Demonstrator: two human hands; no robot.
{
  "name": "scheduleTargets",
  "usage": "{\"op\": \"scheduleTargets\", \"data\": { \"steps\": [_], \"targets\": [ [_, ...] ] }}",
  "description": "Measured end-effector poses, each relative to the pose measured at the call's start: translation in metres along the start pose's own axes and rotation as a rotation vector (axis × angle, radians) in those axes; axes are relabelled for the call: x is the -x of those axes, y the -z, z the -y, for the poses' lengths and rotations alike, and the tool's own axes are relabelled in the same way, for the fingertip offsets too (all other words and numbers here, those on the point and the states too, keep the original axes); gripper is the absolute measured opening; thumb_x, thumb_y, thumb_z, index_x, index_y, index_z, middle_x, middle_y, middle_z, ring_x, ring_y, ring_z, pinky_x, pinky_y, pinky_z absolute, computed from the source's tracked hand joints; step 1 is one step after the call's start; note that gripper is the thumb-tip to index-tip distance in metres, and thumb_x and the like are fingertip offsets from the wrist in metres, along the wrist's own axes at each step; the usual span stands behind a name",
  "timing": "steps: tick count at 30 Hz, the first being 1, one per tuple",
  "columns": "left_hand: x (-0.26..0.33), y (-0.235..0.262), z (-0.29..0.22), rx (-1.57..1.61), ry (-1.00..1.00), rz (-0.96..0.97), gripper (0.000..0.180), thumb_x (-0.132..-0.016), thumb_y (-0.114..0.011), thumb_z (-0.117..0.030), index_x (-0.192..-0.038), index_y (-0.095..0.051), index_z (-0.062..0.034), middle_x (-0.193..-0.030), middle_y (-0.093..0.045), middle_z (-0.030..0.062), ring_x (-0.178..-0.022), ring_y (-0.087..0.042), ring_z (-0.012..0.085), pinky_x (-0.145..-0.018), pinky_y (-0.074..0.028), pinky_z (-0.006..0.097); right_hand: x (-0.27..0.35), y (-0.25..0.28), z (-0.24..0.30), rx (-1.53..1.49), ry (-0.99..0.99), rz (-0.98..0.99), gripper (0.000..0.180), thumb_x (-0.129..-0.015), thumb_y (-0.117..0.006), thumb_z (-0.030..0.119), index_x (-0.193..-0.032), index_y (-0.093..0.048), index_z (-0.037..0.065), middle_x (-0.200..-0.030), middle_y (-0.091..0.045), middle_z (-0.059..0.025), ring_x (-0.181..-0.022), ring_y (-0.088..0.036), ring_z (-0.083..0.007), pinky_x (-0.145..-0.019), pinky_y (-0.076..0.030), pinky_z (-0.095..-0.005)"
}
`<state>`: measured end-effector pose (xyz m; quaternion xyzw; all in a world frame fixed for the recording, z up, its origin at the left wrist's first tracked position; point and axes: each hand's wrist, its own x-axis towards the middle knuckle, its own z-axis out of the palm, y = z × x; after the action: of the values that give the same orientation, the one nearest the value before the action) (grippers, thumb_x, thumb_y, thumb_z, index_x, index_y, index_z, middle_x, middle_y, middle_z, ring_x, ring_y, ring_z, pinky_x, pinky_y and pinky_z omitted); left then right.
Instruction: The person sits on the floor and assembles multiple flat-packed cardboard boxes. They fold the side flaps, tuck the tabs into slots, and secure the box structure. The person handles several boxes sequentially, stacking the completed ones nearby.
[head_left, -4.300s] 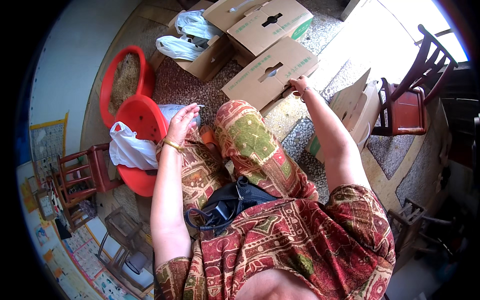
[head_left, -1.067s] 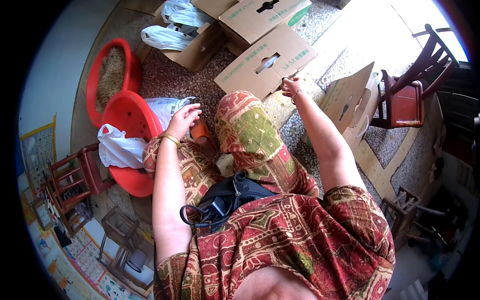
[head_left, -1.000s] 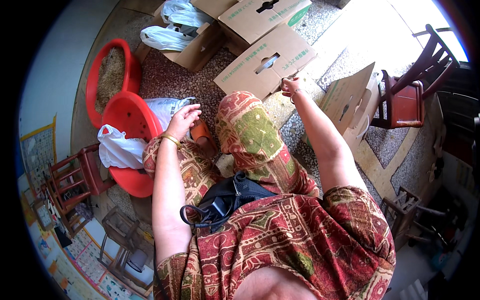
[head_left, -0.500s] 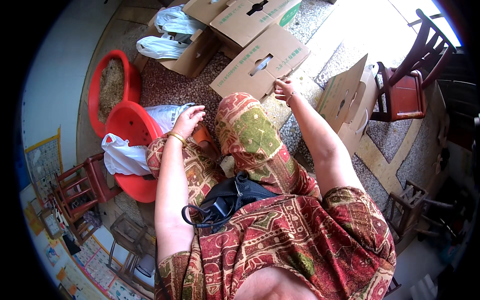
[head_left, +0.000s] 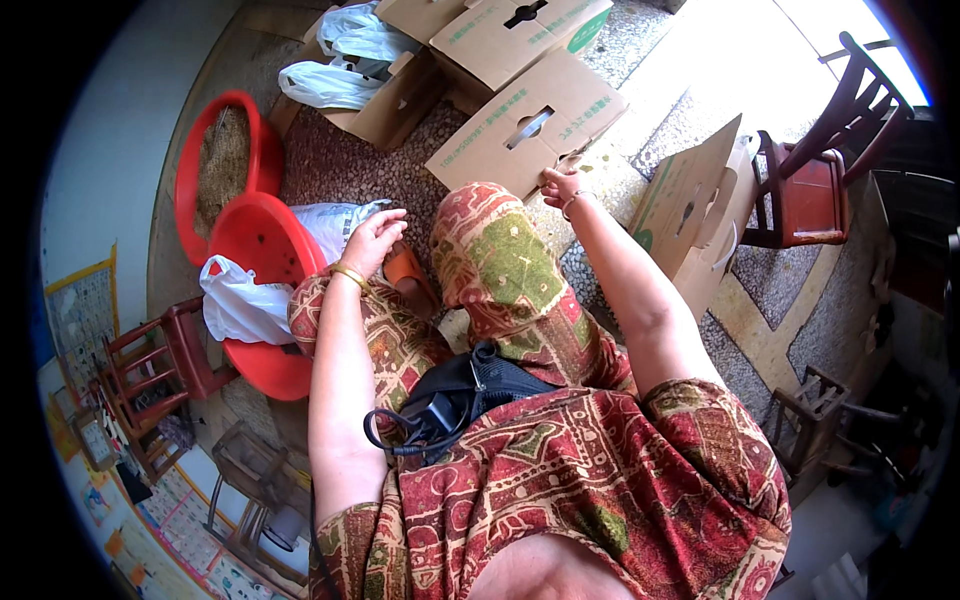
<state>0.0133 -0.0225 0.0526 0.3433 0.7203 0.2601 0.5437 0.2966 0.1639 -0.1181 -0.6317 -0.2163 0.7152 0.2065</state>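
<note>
A brown cardboard box (head_left: 500, 150) with green print and a slot handle stands just ahead of my knee. My right hand (head_left: 563, 188) is at its near right edge, fingers bent and pinching the cardboard beside a small ragged flap. Above my left knee hovers my left hand (head_left: 374, 244), wearing a yellow bangle, its fingers loosely stretched out with nothing in them. Below and beyond that hand lies a white plastic bag (head_left: 325, 228), partly hidden. A red basin (head_left: 262, 215) stands left of the hand, with another white bag (head_left: 242, 305) over its near side.
Another red basin (head_left: 266, 165) holds brown grainy material. Farther off are an open carton (head_left: 400, 105) with white bags and another box (head_left: 515, 40). To the right stand a tall carton (head_left: 690, 200) and a dark red chair (head_left: 805, 195). Wooden stools (head_left: 815, 410) sit lower right.
My right hand has shifted slightly left and nearer to me along the box edge, its fingers more curled. My left hand has hardly moved. The whole view has tilted slightly.
</note>
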Motion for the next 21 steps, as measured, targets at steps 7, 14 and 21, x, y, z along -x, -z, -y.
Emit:
{"op": "scheduleTargets", "data": {
  "steps": [7, 14, 21],
  "targets": [
    [0.005, -0.005, -0.003, 0.024, -0.096, 0.004, 0.033, -0.088, -0.052, -0.018, -0.120, -0.051, -0.0097, -0.103, -0.060, -0.0007, -0.086, -0.054, 0.0049, -0.071, -0.042, 0.018, -0.026, 0.000, 0.003, 0.087, -0.099, -0.108, 0.015, -0.078, -0.067, 0.014, -0.080, -0.057, 0.002, -0.066, -0.060, -0.0076, -0.048, -0.058, -0.0179, -0.039, -0.047, -0.0305],
    [0.008, -0.007, 0.006, 0.025, -0.190, -0.030, 0.031, -0.087, -0.053, -0.009, -0.118, -0.052, -0.0050, -0.100, -0.059, 0.0017, -0.092, -0.054, 0.0072, -0.080, -0.044, 0.021, -0.020, 0.002, -0.003, 0.153, -0.074, -0.032, 0.020, -0.081, -0.063, 0.023, -0.078, -0.057, 0.004, -0.070, -0.059, -0.0056, -0.052, -0.059, -0.0178, -0.041, -0.046, -0.0303],
    [0.013, -0.013, -0.005, 0.027, -0.260, -0.063, 0.029, -0.087, -0.053, -0.012, -0.115, -0.053, -0.0031, -0.097, -0.058, 0.0031, -0.091, -0.054, 0.0099, -0.082, -0.044, 0.024, -0.052, -0.008, -0.011, 0.045, -0.119, 0.014, 0.019, -0.082, -0.063, 0.025, -0.081, -0.058, 0.007, -0.068, -0.057, -0.0044, -0.050, -0.058, -0.0186, -0.042, -0.048, -0.0331]
  ]
}}
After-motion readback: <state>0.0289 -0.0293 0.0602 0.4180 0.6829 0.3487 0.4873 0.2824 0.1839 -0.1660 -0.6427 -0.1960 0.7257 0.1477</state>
